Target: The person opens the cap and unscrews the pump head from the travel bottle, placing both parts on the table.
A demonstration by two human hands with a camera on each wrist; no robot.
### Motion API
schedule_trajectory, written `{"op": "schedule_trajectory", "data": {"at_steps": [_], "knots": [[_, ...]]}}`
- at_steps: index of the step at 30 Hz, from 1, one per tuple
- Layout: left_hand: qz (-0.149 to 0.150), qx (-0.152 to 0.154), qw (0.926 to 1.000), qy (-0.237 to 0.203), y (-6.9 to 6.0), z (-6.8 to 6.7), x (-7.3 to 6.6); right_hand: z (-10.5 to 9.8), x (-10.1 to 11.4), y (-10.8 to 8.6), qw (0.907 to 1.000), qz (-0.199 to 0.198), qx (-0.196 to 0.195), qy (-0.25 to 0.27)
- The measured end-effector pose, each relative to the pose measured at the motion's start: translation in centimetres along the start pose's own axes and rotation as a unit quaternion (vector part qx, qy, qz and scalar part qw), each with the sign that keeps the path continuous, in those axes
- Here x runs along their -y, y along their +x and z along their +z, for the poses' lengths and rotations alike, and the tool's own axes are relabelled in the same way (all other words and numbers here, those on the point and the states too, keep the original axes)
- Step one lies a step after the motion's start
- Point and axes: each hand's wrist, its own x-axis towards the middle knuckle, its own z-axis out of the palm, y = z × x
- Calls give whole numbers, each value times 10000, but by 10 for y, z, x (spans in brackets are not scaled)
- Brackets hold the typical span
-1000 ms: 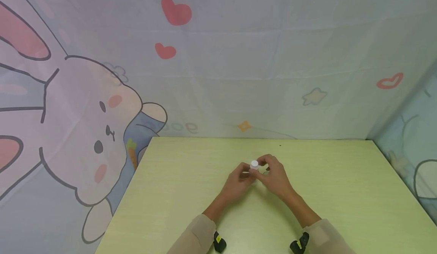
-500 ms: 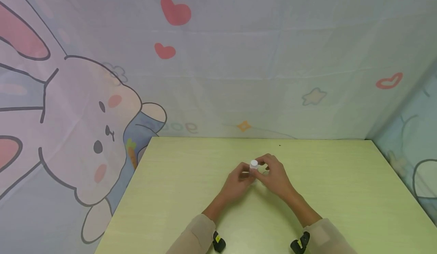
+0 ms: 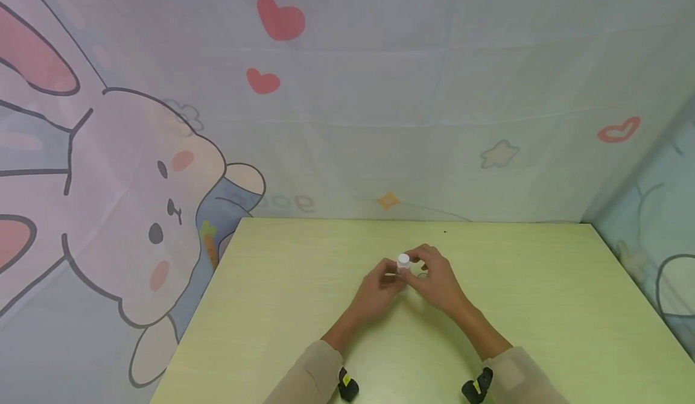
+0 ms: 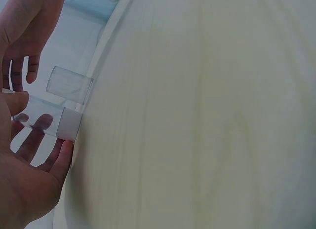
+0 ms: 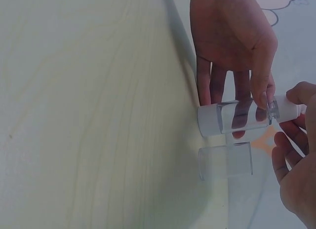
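Note:
A clear spray-type bottle [image 5: 228, 118] with a white base stands upright on the table, between both hands. My left hand [image 3: 377, 290] grips its clear body, and the fingers show through the wall. At the top, my right hand [image 3: 438, 278] pinches the white head [image 3: 403, 260] between thumb and fingers. In the right wrist view a clear neck shows just under that white head [image 5: 286, 109]. Next to the bottle, apart from it, stands an empty-looking clear cap [image 4: 70, 86], mostly hidden by my right hand in the head view.
The pale wood-grain table [image 3: 304, 259] reaches back to a printed cloth [image 3: 347, 138] with a rabbit and hearts. A tiny dark speck [image 3: 445, 231] lies near the far edge. Black wrist devices [image 3: 349, 385] sit at both sleeves.
The white head appears very slightly higher in the head view. Both hands keep nearly the same place and hold.

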Motion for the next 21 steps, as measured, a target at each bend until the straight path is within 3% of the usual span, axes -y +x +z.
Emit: {"op": "schedule_trajectory", "data": {"at_steps": [21], "knots": [[-31, -12, 9999, -114, -2, 0, -2, -1, -2, 0, 9999, -58, -98, -15]]}}
